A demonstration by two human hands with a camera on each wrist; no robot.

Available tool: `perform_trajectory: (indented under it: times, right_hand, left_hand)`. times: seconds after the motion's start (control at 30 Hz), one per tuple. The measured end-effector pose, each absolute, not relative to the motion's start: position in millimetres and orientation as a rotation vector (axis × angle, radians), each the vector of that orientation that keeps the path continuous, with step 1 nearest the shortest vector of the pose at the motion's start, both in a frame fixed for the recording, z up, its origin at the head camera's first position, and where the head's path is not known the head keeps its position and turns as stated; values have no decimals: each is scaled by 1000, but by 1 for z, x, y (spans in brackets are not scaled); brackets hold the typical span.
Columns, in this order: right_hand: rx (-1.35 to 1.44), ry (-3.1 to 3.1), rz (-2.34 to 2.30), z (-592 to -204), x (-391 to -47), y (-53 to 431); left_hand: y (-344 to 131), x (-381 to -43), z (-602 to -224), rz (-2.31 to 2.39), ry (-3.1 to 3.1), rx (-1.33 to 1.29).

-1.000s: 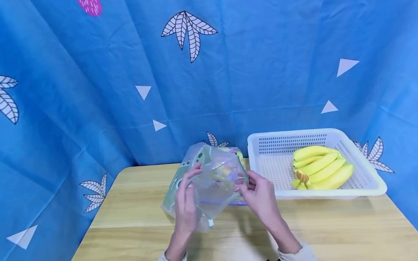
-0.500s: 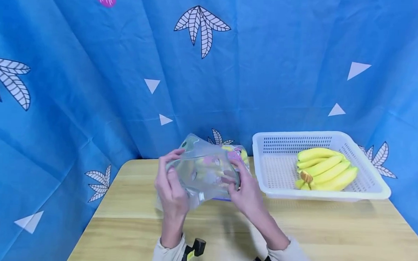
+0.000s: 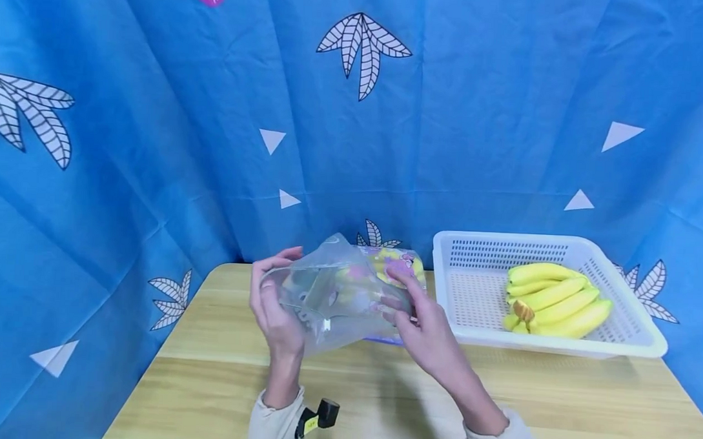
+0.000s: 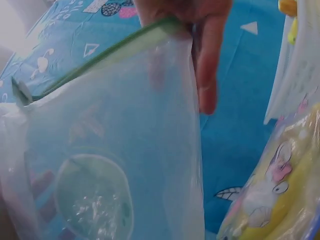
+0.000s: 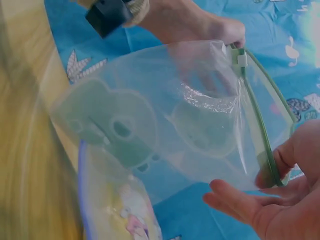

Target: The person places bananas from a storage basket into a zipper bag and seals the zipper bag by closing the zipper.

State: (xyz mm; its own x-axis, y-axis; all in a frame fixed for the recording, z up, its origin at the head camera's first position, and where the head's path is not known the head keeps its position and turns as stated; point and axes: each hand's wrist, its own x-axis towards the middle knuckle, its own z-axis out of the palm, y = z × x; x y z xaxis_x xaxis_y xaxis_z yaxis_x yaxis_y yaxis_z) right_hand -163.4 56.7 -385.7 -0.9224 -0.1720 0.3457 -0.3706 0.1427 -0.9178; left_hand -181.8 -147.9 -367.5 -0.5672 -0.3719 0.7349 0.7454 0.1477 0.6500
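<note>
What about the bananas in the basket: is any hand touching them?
No, the left hand and right hand both hold the clear bag, away from these bananas.

- Bag (image 5: 170, 127): clear, green edging, green printed shapes
- Pouch (image 4: 272, 195): yellow and pink, cartoon print, blue-violet edge
- Basket (image 3: 467, 298): white
- Bananas (image 3: 558, 304): yellow, brown-stemmed
- Desk (image 3: 206, 376): pale yellowish wood grain
- Curtain (image 3: 483, 121): blue, black-outlined white leaves, white triangles

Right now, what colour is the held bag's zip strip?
Green; the zip strip shows best in the right wrist view.
</note>
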Motion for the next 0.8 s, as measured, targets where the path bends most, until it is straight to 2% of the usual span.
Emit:
perform_trajectory:
  times: [0.27,0.47,0.67,0.8]
  right_hand:
    - [592,-2265,1820,-387,-163,69]
    - [558,-2343,1525,-386,-168,119]
    - [324,-2518,1034,-384,-178,182]
    - [198,-2695,807,-397,-181,213]
  left_hand:
    - [-143,-184,-375,-1462,-1755,-373]
    - [-143,-186,-379,-1431,-1776,-391]
    - [-143,-194,-381,-1430,-1775,-431]
    - [-144,-193,-387,-1406,-1804,-439]
